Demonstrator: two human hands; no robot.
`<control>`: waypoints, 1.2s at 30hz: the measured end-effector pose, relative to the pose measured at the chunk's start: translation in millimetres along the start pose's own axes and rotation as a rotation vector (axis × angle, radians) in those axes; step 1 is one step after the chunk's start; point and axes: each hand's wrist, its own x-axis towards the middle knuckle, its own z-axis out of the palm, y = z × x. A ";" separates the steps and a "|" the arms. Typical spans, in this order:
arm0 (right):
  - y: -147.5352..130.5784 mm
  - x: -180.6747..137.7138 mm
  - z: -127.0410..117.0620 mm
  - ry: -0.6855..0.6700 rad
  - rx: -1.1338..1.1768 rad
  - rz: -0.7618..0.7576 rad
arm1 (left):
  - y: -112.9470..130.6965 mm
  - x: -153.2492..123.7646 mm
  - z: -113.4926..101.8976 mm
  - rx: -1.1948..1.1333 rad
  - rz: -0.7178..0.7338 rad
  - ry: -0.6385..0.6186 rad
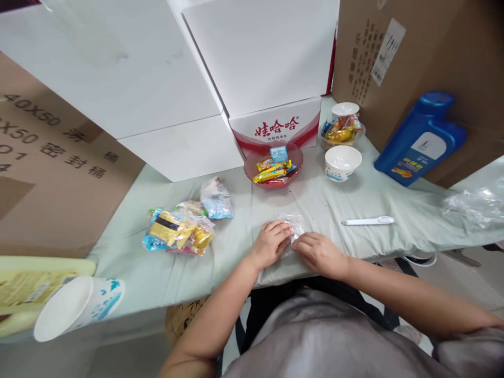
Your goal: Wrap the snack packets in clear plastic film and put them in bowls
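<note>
A small clear plastic bag (293, 223) lies on the pale green cloth near the table's front edge. My left hand (271, 242) has curled fingers gripping the bag's left side. My right hand (319, 253) pinches the bag's lower right edge. Beyond the hands stands a red translucent bowl (260, 176) with wrapped snacks (272, 169) in it. To the left lies a pile of bagged snacks (179, 232), and another clear bag of snacks (216, 199) behind it.
A white pen-like tool (368, 221) lies right of my hands. A white paper bowl (342, 163), a snack-filled bowl (342, 132) and a blue jug (421, 139) stand at back right. White boxes (271, 126) and cardboard (43, 157) wall the back. A paper cup (76, 307) lies front left.
</note>
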 end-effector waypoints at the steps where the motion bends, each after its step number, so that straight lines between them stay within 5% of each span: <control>1: 3.4 6.6 -2.9 0.025 0.015 0.044 | -2.7 -0.7 1.2 -0.024 -0.009 0.015; 6: 34.6 49.6 -12.2 -0.010 -0.018 0.361 | -12.3 -5.3 5.0 -0.106 -0.092 0.101; 10: 55.8 68.0 -5.2 -0.082 -0.098 0.448 | -11.8 -6.7 4.0 -0.134 -0.124 0.107; 20: 67.6 55.1 2.1 0.086 -0.180 0.420 | -0.3 1.7 -1.5 0.035 -0.174 0.155; 23: 66.5 51.4 0.2 0.172 -0.150 0.254 | -0.4 1.9 1.7 0.083 -0.176 0.136; 26: 60.1 46.7 10.1 -0.008 -0.095 0.016 | -3.8 0.0 4.1 0.116 -0.210 0.200; 29: 54.9 44.0 22.3 -0.197 -0.105 -0.006 | -10.1 -3.6 3.7 0.148 -0.346 0.378; 36: 42.9 43.2 27.4 -0.218 -0.140 0.069 | -16.6 -6.5 1.8 0.109 -0.392 0.461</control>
